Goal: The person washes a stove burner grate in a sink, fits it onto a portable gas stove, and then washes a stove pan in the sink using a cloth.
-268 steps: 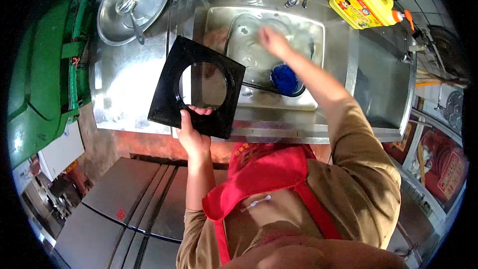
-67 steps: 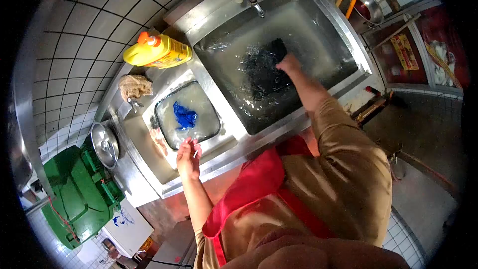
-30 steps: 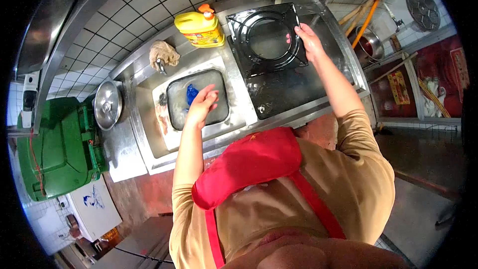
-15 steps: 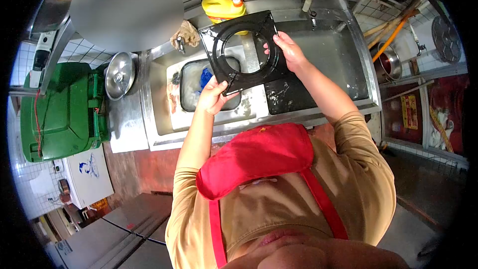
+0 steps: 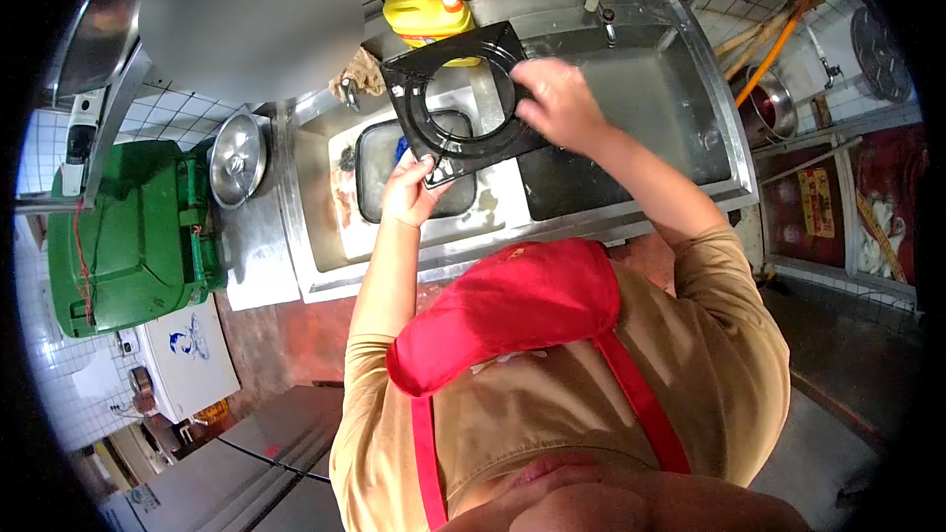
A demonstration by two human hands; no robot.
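Note:
A square black panel (image 5: 412,108) with a large round opening is held tilted above the sinks. My left hand (image 5: 410,193) grips its lower left corner. Over the panel's right side is my right hand (image 5: 560,103), blurred, with its fingers bent towards the round opening; whether it grips the panel cannot be made out. Behind the panel, a dark-rimmed basin (image 5: 371,193) of cloudy water stands in the left sink, with a bit of a blue cloth (image 5: 401,149) showing. More dark, flat material (image 5: 572,183) lies in the water of the right sink (image 5: 655,89).
A yellow jug (image 5: 414,16) with an orange top stands behind the panel, near a tan cloth (image 5: 364,72) and a tap. A metal bowl (image 5: 237,160) rests on the left counter beside a green bin (image 5: 123,236). Another tap (image 5: 609,28) overhangs the right sink.
The panel has come out over the left sink from the right one, and my left hand has taken its corner. Lately my right hand has shifted from its right edge onto its face.

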